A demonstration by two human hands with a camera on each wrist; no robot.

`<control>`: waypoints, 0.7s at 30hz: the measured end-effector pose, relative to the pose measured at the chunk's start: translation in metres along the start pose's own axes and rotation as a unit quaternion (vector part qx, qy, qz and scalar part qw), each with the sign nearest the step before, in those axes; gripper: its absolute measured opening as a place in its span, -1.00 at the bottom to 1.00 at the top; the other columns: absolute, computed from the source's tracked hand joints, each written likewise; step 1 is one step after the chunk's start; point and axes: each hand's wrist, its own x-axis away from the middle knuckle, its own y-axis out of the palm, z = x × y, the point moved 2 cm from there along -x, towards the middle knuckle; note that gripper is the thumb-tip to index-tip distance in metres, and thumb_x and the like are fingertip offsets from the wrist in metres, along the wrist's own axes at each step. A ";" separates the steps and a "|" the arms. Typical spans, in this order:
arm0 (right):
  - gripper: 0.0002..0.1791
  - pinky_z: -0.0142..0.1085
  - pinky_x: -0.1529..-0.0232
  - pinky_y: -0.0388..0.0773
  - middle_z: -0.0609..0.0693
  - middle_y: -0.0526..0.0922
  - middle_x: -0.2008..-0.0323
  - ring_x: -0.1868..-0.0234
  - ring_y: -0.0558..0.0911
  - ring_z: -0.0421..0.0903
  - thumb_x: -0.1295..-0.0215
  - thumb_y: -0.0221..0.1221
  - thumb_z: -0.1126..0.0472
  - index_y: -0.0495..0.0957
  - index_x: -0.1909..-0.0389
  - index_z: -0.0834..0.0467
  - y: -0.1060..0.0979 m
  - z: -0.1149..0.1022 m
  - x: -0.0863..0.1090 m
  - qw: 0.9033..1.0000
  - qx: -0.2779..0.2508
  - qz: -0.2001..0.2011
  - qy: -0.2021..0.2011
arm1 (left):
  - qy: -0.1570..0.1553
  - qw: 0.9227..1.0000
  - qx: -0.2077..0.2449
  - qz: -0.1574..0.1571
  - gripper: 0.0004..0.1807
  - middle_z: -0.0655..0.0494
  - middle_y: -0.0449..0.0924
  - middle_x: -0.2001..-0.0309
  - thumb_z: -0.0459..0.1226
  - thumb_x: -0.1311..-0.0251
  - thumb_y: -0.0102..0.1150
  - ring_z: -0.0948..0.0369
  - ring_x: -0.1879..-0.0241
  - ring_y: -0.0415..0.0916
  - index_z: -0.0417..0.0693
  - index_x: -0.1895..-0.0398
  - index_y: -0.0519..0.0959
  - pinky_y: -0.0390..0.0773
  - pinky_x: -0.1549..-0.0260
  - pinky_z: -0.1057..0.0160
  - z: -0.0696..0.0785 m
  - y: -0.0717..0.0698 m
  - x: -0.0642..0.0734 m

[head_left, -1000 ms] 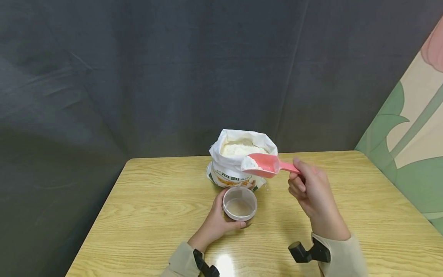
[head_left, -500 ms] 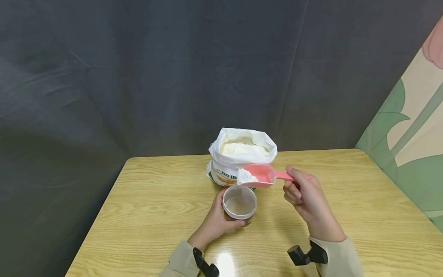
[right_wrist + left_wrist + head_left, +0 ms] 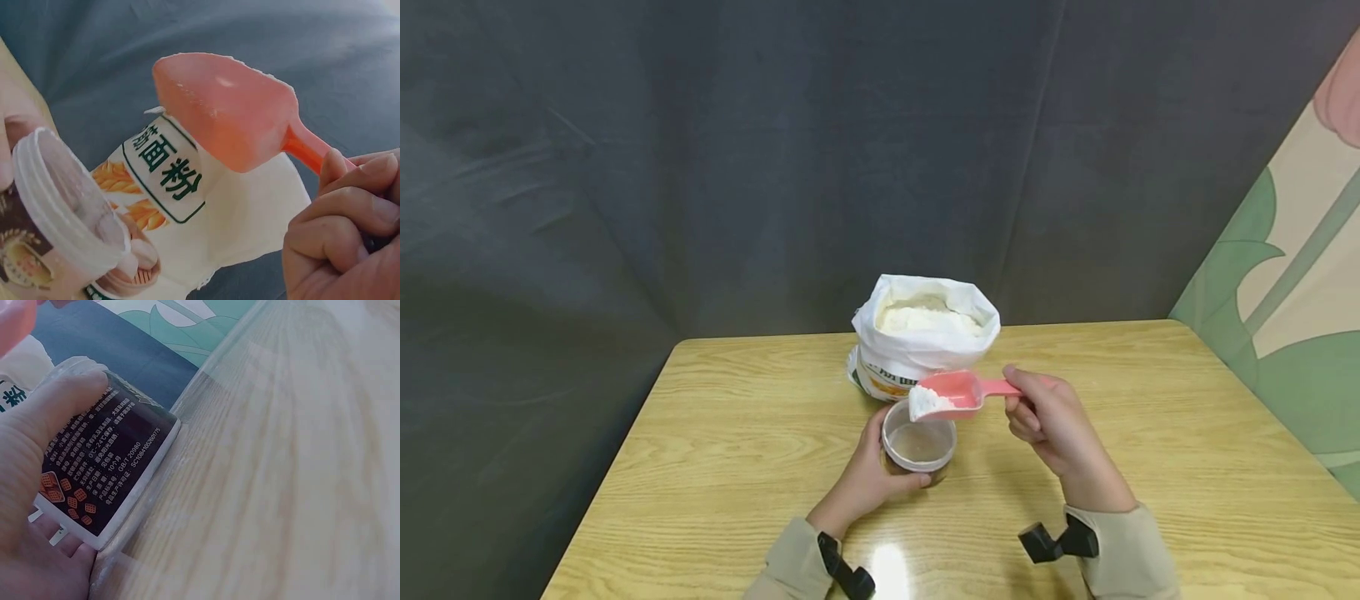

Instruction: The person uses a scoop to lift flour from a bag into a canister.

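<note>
A clear plastic jar [image 3: 917, 450] with a dark printed label [image 3: 115, 456] stands on the table, and my left hand [image 3: 867, 477] grips it around its side. Just above the jar's far rim is a pink scoop [image 3: 964, 392], its front part heaped with white flour [image 3: 929, 402]. My right hand [image 3: 1051, 421] holds the scoop by the handle, thumb on top. Behind the jar an upright flour bag [image 3: 917, 350] stands with its top rolled wide, flour visible inside. In the right wrist view the scoop's pink underside [image 3: 225, 109] hides part of the bag.
The wooden table [image 3: 737, 433] ends at a dark curtain [image 3: 820, 167] close behind the bag. On the right a wall panel [image 3: 1300, 317] with painted leaves rises along the table's edge. Each wrist wears a black camera mount [image 3: 1060, 542].
My right hand has moved left and toward me, bringing the loaded scoop from in front of the bag to over the jar's far rim. The left hand and jar have stayed put.
</note>
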 end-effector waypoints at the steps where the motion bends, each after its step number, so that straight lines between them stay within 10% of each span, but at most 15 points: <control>1: -0.39 -0.20 0.66 -0.24 -0.21 0.29 0.86 0.75 -0.05 -0.11 -0.61 -0.08 0.22 0.57 0.75 0.04 0.000 0.001 0.000 1.000 0.009 0.006 0.007 | -0.001 1.000 -0.002 0.001 0.14 -0.01 0.18 -0.48 -0.27 0.10 0.63 0.01 -0.48 0.11 0.02 -0.53 0.08 0.03 -0.44 -0.18 0.000 0.000 0.000; 21: -0.53 -0.43 0.70 0.05 -0.13 0.26 0.86 0.78 0.16 -0.26 -0.49 0.10 0.17 0.50 0.71 0.15 0.007 0.007 -0.005 0.969 0.220 0.093 0.071 | -0.003 1.000 -0.005 0.004 0.14 -0.02 0.17 -0.49 -0.27 0.08 0.62 -0.01 -0.47 0.14 0.00 -0.54 0.07 0.07 -0.42 -0.18 -0.001 0.000 0.000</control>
